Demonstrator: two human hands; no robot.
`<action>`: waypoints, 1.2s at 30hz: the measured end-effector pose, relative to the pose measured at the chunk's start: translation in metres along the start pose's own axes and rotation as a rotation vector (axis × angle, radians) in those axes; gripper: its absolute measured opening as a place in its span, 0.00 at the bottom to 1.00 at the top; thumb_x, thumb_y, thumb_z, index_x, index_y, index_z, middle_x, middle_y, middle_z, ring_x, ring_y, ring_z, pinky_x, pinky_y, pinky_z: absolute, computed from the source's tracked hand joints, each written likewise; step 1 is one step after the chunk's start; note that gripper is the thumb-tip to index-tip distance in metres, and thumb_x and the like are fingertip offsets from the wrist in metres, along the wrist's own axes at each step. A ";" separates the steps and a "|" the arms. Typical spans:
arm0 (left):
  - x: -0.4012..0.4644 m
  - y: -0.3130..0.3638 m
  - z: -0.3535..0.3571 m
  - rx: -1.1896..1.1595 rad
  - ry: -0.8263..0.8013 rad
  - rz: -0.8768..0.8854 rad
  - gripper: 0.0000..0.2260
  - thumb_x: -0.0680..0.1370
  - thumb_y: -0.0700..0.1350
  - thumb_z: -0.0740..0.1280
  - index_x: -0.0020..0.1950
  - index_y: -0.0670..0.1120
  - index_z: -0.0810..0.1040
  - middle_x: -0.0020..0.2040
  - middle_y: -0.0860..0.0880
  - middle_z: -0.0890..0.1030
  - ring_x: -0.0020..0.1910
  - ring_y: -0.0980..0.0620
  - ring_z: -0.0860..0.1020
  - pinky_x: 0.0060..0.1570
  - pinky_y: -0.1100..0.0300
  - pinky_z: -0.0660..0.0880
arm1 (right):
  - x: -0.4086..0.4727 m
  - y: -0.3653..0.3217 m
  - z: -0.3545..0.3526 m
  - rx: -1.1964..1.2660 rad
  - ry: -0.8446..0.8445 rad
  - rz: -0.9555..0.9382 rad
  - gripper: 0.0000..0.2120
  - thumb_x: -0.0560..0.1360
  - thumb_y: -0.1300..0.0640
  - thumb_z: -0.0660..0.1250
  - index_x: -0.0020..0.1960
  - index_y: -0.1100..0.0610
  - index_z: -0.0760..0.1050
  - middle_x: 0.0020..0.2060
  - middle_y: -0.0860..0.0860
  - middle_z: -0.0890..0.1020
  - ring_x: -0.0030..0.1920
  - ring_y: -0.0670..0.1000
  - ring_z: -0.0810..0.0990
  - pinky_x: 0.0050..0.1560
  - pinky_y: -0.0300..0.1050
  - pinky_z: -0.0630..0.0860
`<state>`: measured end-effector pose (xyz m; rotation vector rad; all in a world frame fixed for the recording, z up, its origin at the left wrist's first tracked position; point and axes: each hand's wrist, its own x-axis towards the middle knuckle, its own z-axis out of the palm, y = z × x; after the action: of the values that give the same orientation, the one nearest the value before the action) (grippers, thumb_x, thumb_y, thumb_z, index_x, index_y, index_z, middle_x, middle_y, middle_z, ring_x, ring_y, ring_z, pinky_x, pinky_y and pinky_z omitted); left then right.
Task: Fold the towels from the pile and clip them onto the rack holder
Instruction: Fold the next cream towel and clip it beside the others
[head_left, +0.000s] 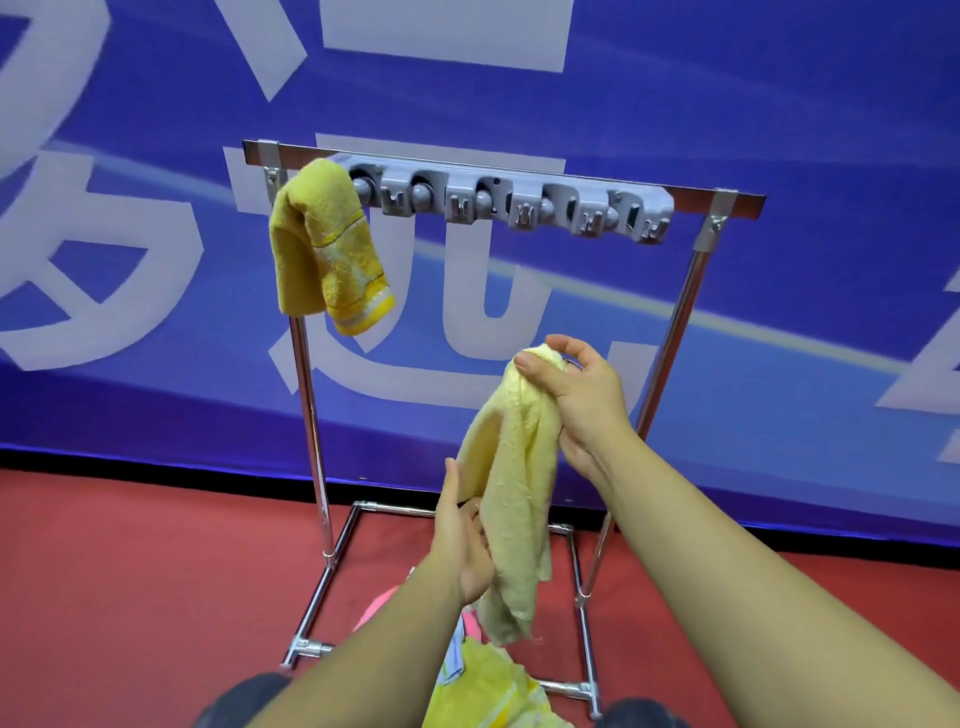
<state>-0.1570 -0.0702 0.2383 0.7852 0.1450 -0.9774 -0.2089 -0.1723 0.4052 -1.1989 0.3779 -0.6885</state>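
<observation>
A pale yellow towel (511, 499) hangs in front of the rack. My right hand (576, 395) pinches its top end, well below the clips. My left hand (465, 540) grips its left edge lower down. A grey clip holder (519, 200) with several clips runs along the top bar of the chrome rack (306, 395). A darker yellow towel (324, 244) hangs folded from the leftmost clip. The pile of towels (483, 686), yellow with some pink, lies on the floor inside the rack's base, partly hidden by my arms.
A blue banner (779, 130) with large white characters stands right behind the rack. The floor (130, 571) is red. My knees (244, 699) show at the bottom edge, close to the rack's front bar.
</observation>
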 end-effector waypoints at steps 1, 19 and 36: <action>0.000 0.003 0.000 0.007 -0.010 0.026 0.45 0.68 0.73 0.71 0.68 0.36 0.77 0.61 0.36 0.82 0.63 0.37 0.81 0.67 0.37 0.74 | 0.001 0.002 -0.002 -0.016 -0.002 0.003 0.18 0.71 0.66 0.77 0.58 0.57 0.77 0.46 0.56 0.84 0.40 0.53 0.85 0.44 0.50 0.84; -0.022 0.059 0.037 0.357 -0.286 -0.176 0.26 0.79 0.56 0.71 0.69 0.40 0.78 0.63 0.39 0.81 0.61 0.42 0.81 0.67 0.47 0.75 | 0.005 0.055 -0.056 -0.438 0.131 0.065 0.16 0.71 0.48 0.77 0.56 0.43 0.76 0.56 0.55 0.81 0.55 0.56 0.84 0.60 0.61 0.80; -0.038 0.079 0.063 0.774 -0.048 0.375 0.14 0.73 0.42 0.78 0.56 0.40 0.82 0.48 0.40 0.87 0.48 0.41 0.87 0.50 0.47 0.84 | -0.025 0.045 -0.035 -0.188 0.050 0.291 0.24 0.83 0.40 0.56 0.57 0.62 0.75 0.40 0.52 0.83 0.38 0.50 0.83 0.44 0.50 0.80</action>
<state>-0.1309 -0.0604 0.3421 1.4321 -0.4390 -0.6784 -0.2364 -0.1721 0.3490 -1.2724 0.6564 -0.4379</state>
